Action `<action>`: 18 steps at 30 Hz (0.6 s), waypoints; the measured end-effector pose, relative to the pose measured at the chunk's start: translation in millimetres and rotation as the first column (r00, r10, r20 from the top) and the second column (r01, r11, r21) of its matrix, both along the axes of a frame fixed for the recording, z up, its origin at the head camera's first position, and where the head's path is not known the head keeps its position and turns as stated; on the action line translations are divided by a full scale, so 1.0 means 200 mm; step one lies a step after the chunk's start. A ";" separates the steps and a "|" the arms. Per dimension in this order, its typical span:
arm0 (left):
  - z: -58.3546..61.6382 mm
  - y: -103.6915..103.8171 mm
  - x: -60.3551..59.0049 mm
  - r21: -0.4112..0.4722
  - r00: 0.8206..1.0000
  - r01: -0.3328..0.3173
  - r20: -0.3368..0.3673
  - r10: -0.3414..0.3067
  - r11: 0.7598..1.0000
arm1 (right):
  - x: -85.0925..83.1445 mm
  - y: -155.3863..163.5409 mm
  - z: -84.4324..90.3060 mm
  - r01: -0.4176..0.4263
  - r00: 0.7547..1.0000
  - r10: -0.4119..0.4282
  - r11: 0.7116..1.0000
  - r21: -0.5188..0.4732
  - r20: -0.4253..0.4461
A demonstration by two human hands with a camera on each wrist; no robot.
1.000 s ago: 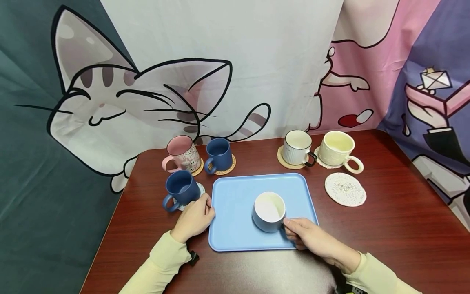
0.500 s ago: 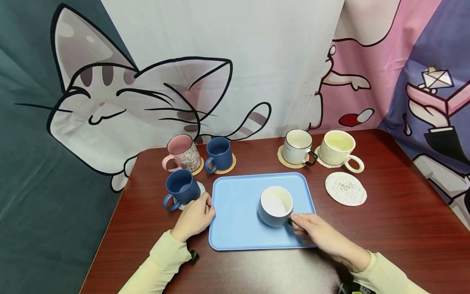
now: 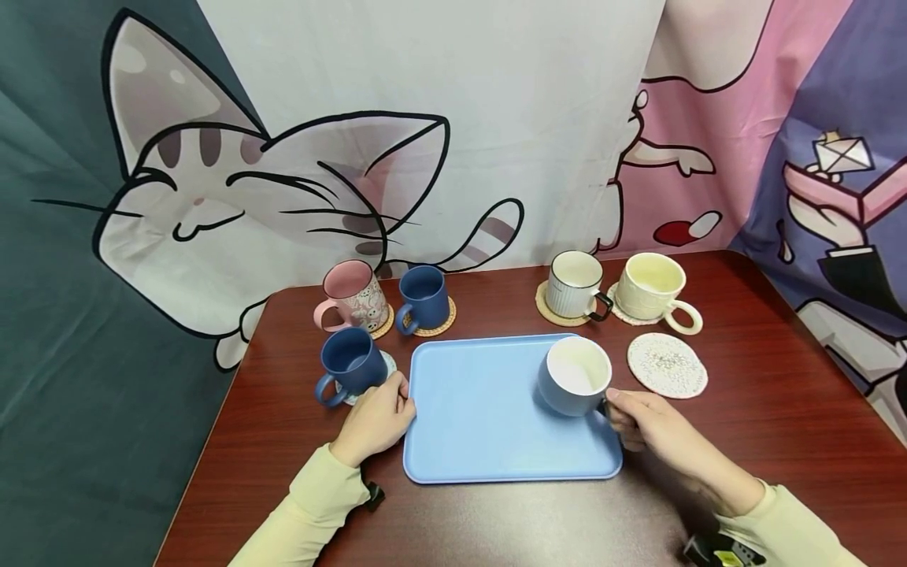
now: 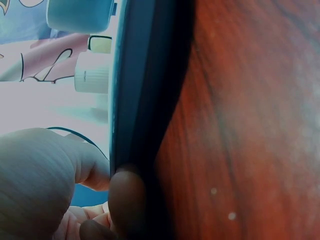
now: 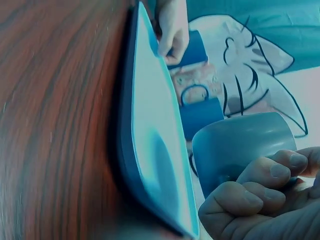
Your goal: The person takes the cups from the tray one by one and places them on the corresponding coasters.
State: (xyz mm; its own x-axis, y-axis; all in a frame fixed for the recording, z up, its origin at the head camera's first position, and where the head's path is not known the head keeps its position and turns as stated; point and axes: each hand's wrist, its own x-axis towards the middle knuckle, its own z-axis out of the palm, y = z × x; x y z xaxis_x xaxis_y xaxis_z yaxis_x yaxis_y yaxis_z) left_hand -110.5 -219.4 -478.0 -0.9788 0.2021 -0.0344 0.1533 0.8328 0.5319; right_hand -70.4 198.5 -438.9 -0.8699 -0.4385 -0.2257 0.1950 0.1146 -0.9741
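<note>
Right hand [image 3: 648, 429] curled round the handle of a blue cup [image 3: 574, 376] with a white inside, gripping it; in the right wrist view, fingers [image 5: 270, 175] wrapped at the cup's [image 5: 242, 147] side, with the cup lifted clear above the tray [image 5: 150, 150]. Cup upright, over the far right corner of the light blue tray [image 3: 482, 409], close to its right rim. Left hand [image 3: 375, 421] at the tray's left edge, fingers bent over the rim and holding it; from the left wrist, thumb and fingertips [image 4: 125, 200] seen pressed against the tray's edge [image 4: 135, 100]. Tray flat on a dark red-brown table [image 3: 779, 441], middle of the near half. Just right of the lifted cup, a white round coaster [image 3: 667, 365], bare. Behind it, a cream mug [image 3: 652, 290] and a white ribbed mug [image 3: 574, 285] with a dark handle, each on its own coaster, side by side. On the left, a dark blue mug [image 3: 349, 364] just beyond the left hand, on a pale coaster; farther back a pink patterned mug [image 3: 350, 297] and another dark blue mug [image 3: 423, 299], side by side on woven coasters. Behind the table, a cloth backdrop [image 3: 283, 197] printed with a cartoon cat. Pale yellow sleeves [image 3: 312, 512] on both arms.
</note>
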 end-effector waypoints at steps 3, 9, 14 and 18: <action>0.00 0.00 0.00 -0.001 1.000 0.001 0.003 -0.001 1.000 | -0.01 0.05 0.00 0.046 0.999 -0.046 0.999 0.017 0.001; 0.00 0.00 0.00 0.004 1.000 0.000 0.012 0.000 1.000 | -0.03 0.16 0.00 0.120 0.993 -0.120 0.990 0.067 -0.011; 0.00 0.00 0.00 0.003 1.000 0.000 0.013 0.000 1.000 | -0.04 0.24 -0.01 0.165 0.986 -0.164 0.983 0.077 -0.016; 0.00 0.00 0.00 0.002 1.000 0.001 0.010 -0.001 1.000 | -0.05 0.31 -0.02 0.206 0.978 -0.208 0.976 0.071 0.016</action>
